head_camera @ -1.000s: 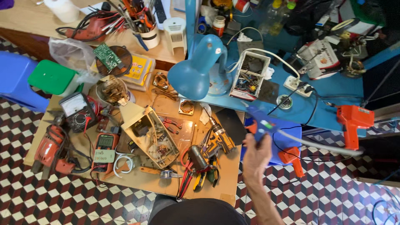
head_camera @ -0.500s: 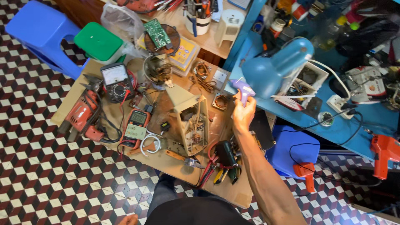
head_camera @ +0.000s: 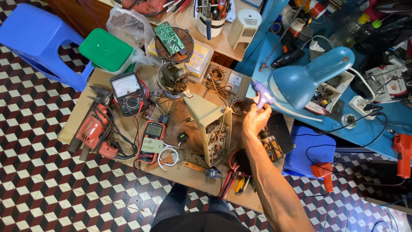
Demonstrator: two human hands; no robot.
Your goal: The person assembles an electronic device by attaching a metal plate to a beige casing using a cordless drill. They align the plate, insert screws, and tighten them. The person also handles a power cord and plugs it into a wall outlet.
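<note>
Glue gun [head_camera: 261, 93] gripped in right hand [head_camera: 255, 121], arm outstretched forward over cluttered workbench [head_camera: 77, 118].

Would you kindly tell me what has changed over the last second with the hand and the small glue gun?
The right hand carried the pale purple glue gun from above the blue stool in toward the workbench, and now holds it beside the blue lamp. The grip has not changed. The beige open casing, the two meters and the red drill lie as before. The left hand is out of view.
</note>
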